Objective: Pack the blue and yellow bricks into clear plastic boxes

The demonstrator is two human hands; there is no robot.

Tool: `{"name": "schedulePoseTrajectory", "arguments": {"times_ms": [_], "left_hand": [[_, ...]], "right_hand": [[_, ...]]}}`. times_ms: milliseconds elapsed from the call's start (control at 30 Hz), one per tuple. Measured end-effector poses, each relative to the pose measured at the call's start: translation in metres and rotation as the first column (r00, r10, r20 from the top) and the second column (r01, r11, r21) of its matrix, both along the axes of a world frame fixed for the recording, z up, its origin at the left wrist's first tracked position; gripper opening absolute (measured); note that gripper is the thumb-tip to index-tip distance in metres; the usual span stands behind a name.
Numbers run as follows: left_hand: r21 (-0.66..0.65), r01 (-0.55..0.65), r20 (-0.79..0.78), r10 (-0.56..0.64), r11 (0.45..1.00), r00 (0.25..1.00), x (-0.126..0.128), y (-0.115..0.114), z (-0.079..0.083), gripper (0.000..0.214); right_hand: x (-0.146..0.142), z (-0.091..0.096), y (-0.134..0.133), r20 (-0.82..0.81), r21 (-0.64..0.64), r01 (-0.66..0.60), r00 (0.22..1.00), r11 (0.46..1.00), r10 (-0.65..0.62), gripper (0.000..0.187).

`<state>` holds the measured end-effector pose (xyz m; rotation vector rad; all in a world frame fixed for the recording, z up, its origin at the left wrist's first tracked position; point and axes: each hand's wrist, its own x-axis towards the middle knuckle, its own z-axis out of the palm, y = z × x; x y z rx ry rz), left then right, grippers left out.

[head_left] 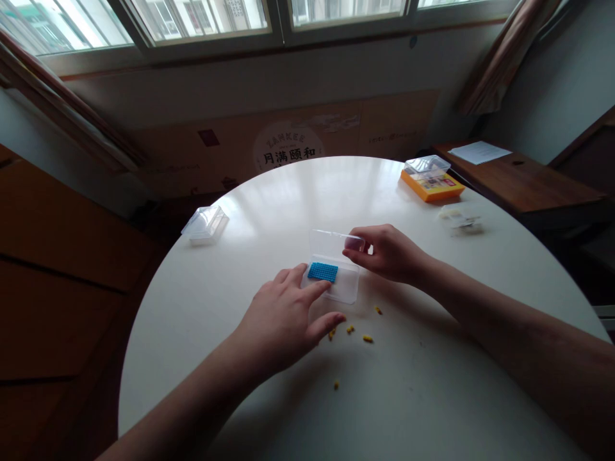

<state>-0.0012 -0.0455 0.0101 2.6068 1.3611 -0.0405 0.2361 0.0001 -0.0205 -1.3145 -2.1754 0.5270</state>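
Observation:
A clear hinged plastic box (346,291) lies opened out on the white table, its lid (329,242) tilted up at the far side. Inside the base is a blue studded plate (323,272). My left hand (288,314) rests with fingers spread at the box's near left side, fingertips by the blue plate. Whether they press on it I cannot tell. My right hand (384,251) pinches the right edge of the raised lid between thumb and fingers. Several small yellow pieces (368,339) are scattered on the table in front of the box, some partly behind my left thumb.
On the white round table (192,358), a closed clear box (205,224) stands at the far left. An orange box (432,184) with a clear case (426,166) on top is at the far right, near a clear packet (460,219). Beyond is a wooden desk (533,176) with papers.

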Motion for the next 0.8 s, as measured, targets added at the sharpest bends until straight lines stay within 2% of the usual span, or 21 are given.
{"name": "schedulePoseTrajectory", "arguments": {"times_ms": [267,800], "left_hand": [[0.019,0.01,-0.002,-0.01,1.0,1.0,0.0009,-0.0007,0.0014,0.057],[-0.045,-0.001,-0.026,-0.001,0.999,1.0,0.0017,-0.001,0.0016,0.06]], "right_hand": [[-0.0007,0.0008,0.0001,0.0,0.002,0.003,1.0,1.0,-0.003,0.024],[-0.0028,0.0021,-0.0015,0.002,0.008,0.024,1.0,1.0,-0.024,0.022]]}}
